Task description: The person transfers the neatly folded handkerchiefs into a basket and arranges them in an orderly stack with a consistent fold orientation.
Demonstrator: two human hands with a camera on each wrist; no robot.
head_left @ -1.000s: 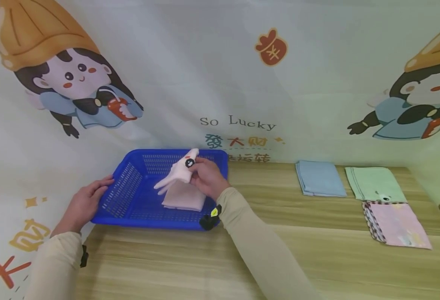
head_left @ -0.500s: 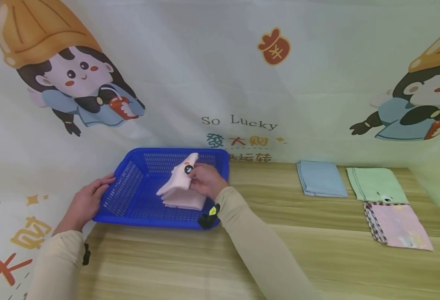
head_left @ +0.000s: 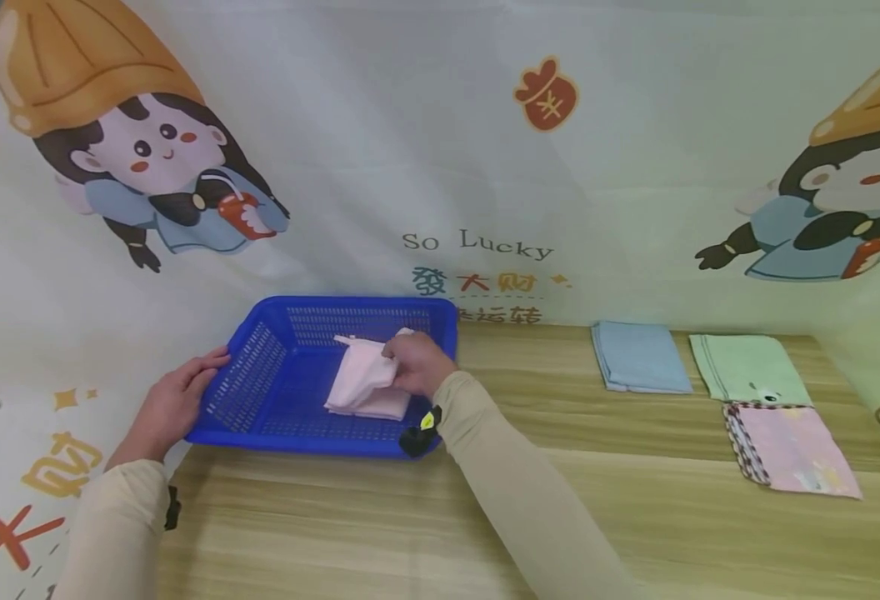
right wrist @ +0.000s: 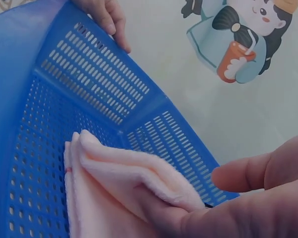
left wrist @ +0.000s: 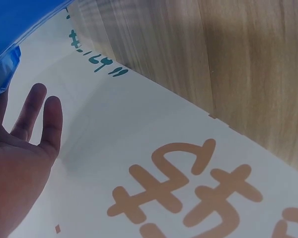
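The blue plastic basket (head_left: 297,444) stands at the left of the table against the wall. My left hand (head_left: 177,404) holds its left rim; in the left wrist view, two fingers of this hand (left wrist: 25,153) extend outside the basket. Inside, my right hand (head_left: 419,364) pinches a pale pink towel (head_left: 365,367) between thumb and fingers. The towel's raised part droops over a flat folded pink layer (head_left: 380,406) on the basket's floor. Soft folds of the towel (right wrist: 134,168) show in the right wrist view, with some fingertips hidden in the cloth.
To the right on the wooden table (head_left: 320,533) lie a folded blue cloth (head_left: 642,358), a folded green cloth (head_left: 751,367) and a pink cloth with a checked edge (head_left: 800,450). A printed wall sheet (head_left: 350,167) rises behind the basket.
My right hand has lowered slightly with the towel. The raised, pointed end with the black eye patch has turned down out of sight, and the cloth now lies lower. The left hand stays on the rim.
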